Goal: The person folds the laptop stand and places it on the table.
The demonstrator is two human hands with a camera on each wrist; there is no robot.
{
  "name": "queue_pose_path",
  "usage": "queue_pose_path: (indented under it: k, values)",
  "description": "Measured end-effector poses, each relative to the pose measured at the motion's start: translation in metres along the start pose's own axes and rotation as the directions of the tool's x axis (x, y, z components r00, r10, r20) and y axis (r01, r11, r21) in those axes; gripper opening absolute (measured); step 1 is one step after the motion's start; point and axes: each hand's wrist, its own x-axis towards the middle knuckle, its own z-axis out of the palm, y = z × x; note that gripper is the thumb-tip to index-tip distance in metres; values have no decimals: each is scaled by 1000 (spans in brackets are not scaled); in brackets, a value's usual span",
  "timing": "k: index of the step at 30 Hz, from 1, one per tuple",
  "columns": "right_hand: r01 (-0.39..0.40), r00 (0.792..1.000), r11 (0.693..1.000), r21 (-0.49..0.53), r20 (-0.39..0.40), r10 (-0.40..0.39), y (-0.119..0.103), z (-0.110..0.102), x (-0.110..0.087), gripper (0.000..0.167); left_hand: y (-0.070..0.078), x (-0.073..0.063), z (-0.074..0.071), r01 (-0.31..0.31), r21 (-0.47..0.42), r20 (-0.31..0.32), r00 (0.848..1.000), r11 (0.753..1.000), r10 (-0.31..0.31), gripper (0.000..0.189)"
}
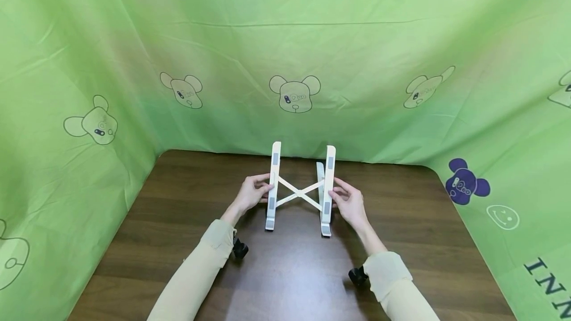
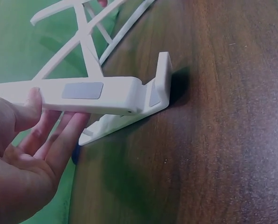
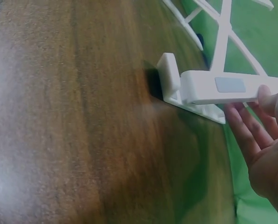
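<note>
White stand [image 1: 300,193]: on surface [image 1: 285,271], near far edge | left hand [image 1: 251,194]: fingers pinching left rail [image 1: 273,180] | right hand [image 1: 350,205]: fingers pinching right rail [image 1: 329,177] | advice: move both rails evenly and level, fingers clear of the crossed bars [image 3: 222,42]

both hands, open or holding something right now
Left hand: holding the left rail of the white laptop stand.
Right hand: holding its right rail.

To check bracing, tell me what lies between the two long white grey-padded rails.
The head view shows two thin white crossed bars, plus a narrow white leg beside the right rail.
</note>
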Motion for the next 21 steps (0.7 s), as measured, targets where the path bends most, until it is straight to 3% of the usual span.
queue_pose_path:
  k: [5,13,21]
  values:
    - [15,1000,1000,-18,-2,-15,1,1,0,53,4,-1,0,24,9,-4,1000,1000,-24,50]
    - [4,998,1000,-19,65,-3,-1,-1,6,51,5,-1,2,14,31,-14,1000,999,-13,48]
    - [-6,1000,997,-73,4,6,2,4,4,51,3,-2,3,-4,70,-28,1000,998,6,48]
